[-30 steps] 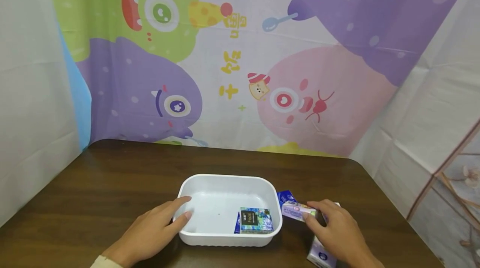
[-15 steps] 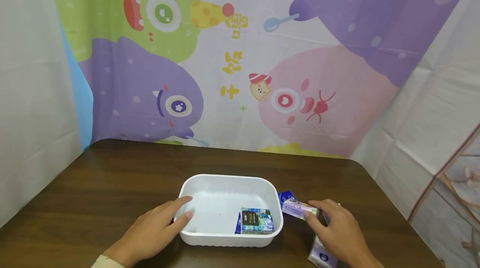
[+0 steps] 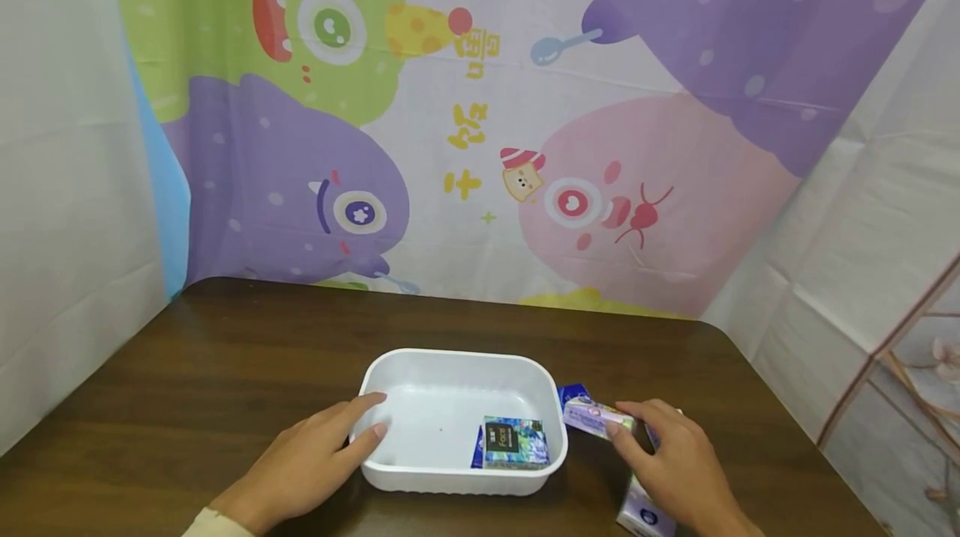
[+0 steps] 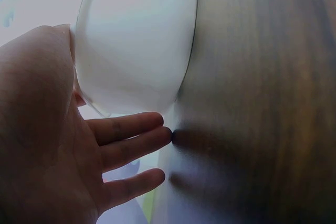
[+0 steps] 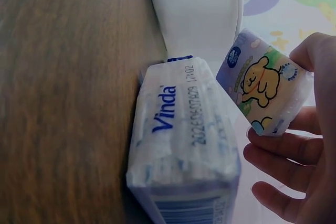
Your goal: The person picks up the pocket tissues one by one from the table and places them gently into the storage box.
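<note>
A white plastic basin (image 3: 420, 480) stands on the table. My left hand (image 3: 307, 458) holds its left rim, thumb and index finger reaching over the edge; in the left wrist view the other fingers (image 4: 137, 145) extend along the outside. Right of the basin, my right hand (image 3: 678, 458) pinches a small lilac tissue pack (image 5: 260, 82) with a cartoon puppy, between thumb and fingertips. Beneath that hand lies another tissue pack (image 3: 647, 512), marked Vinda in the right wrist view, partly hidden by the hand.
Inside the basin, at its right end, a colourful tissue pack (image 3: 516, 442) with a black "Face" label overlaps a dark blue packet (image 3: 477, 447). Another blue packet (image 3: 573, 394) lies against the basin's right side. Behind the brown table (image 3: 247, 353) hangs a cartoon-print cloth (image 3: 465, 253).
The whole head view has shifted slightly to the right. The lilac tissue pack tilts a little in my right hand; my left hand stays at the basin's rim.
</note>
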`<state>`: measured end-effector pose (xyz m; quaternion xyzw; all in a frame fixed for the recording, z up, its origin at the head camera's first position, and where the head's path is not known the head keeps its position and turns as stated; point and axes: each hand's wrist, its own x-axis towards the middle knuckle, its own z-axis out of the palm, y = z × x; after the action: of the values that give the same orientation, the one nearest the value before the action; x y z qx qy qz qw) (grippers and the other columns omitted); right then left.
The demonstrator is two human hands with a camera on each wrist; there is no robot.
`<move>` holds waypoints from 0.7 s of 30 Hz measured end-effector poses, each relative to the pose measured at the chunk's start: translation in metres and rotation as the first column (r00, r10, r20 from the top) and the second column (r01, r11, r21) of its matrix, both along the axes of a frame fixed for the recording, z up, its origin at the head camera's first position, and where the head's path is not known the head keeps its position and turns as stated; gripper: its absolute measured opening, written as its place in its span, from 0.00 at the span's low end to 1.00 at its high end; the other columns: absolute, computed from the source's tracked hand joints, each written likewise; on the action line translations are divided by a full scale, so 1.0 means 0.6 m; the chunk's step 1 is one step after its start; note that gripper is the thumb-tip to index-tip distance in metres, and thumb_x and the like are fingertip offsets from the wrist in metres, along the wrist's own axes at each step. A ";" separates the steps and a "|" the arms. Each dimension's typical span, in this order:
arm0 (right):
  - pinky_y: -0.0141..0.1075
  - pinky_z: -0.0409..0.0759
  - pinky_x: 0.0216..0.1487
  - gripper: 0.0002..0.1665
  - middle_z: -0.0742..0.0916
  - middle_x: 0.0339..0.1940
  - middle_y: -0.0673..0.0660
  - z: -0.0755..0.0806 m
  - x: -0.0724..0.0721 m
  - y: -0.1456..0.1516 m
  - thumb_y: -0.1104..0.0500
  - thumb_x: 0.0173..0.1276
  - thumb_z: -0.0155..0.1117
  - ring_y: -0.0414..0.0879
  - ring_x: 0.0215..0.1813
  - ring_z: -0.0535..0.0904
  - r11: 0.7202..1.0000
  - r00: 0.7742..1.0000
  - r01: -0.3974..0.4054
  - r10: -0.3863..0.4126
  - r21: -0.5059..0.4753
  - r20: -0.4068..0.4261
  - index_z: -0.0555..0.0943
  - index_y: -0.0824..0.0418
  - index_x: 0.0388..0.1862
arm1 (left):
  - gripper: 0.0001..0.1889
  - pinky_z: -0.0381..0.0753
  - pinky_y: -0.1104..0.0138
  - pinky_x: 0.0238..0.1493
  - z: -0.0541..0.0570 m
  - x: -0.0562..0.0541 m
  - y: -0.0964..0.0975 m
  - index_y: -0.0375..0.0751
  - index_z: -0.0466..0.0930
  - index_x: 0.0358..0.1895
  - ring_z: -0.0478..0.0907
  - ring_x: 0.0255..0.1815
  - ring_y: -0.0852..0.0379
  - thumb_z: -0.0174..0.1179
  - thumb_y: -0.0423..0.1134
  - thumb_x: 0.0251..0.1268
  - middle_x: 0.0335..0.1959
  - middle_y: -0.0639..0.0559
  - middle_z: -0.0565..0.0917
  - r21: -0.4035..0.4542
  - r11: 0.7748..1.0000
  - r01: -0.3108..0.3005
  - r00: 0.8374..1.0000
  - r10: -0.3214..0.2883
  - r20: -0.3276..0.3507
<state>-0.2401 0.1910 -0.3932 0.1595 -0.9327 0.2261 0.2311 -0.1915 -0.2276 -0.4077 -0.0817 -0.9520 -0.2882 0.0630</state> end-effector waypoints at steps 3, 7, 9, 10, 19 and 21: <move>0.50 0.79 0.48 0.17 0.87 0.42 0.45 -0.002 -0.001 -0.001 0.47 0.67 0.70 0.45 0.46 0.82 1.000 1.000 -0.002 0.002 -0.002 -0.010 0.88 0.55 0.49 | 0.29 0.73 0.43 0.61 -0.002 -0.001 0.001 0.55 0.74 0.70 0.74 0.66 0.47 0.48 0.65 0.75 0.65 0.50 0.78 -0.005 1.000 -0.003 1.000 0.003 -0.012; 0.50 0.78 0.49 0.17 0.88 0.43 0.46 -0.002 -0.002 -0.003 0.47 0.67 0.71 0.45 0.46 0.82 1.000 1.000 -0.006 0.006 -0.006 -0.017 0.88 0.55 0.49 | 0.28 0.73 0.44 0.61 0.000 0.001 -0.001 0.55 0.74 0.70 0.75 0.65 0.46 0.47 0.64 0.75 0.64 0.50 0.78 -0.011 1.000 0.000 1.000 0.000 -0.019; 0.50 0.78 0.49 0.17 0.88 0.43 0.46 -0.001 -0.002 -0.005 0.47 0.66 0.71 0.46 0.46 0.83 1.000 1.000 -0.005 0.005 -0.009 -0.020 0.88 0.55 0.49 | 0.29 0.73 0.44 0.61 0.000 0.001 -0.001 0.55 0.74 0.70 0.75 0.65 0.46 0.47 0.64 0.76 0.64 0.50 0.78 -0.011 1.000 0.002 1.000 -0.003 -0.017; 0.50 0.78 0.49 0.17 0.88 0.43 0.47 -0.001 -0.002 -0.006 0.48 0.66 0.71 0.45 0.46 0.83 1.000 1.000 -0.005 0.005 -0.010 -0.022 0.88 0.55 0.49 | 0.29 0.73 0.44 0.61 0.000 0.001 -0.001 0.55 0.74 0.70 0.75 0.65 0.46 0.47 0.64 0.76 0.64 0.49 0.78 -0.010 1.000 0.003 1.000 -0.003 -0.015; 0.51 0.79 0.49 0.18 0.87 0.44 0.46 0.000 -0.002 -0.009 0.48 0.66 0.71 0.47 0.47 0.83 0.999 1.000 -0.005 0.004 -0.034 -0.027 0.87 0.55 0.50 | 0.28 0.73 0.43 0.61 0.000 0.000 -0.002 0.55 0.74 0.70 0.74 0.65 0.47 0.48 0.64 0.75 0.65 0.50 0.78 -0.006 1.000 0.003 1.000 -0.003 0.002; 0.51 0.79 0.48 0.17 0.87 0.44 0.45 -0.001 -0.002 -0.010 0.48 0.66 0.72 0.46 0.46 0.83 0.999 0.999 -0.005 0.003 -0.038 -0.043 0.87 0.55 0.50 | 0.28 0.73 0.43 0.61 0.000 0.000 -0.001 0.56 0.74 0.70 0.74 0.65 0.47 0.48 0.64 0.75 0.65 0.51 0.78 -0.008 1.000 0.004 1.000 -0.004 -0.002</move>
<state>-0.2413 0.1850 -0.3940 0.1618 -0.9228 0.2409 0.2535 -0.1917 -0.2283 -0.4075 -0.0841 -0.9528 -0.2846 0.0633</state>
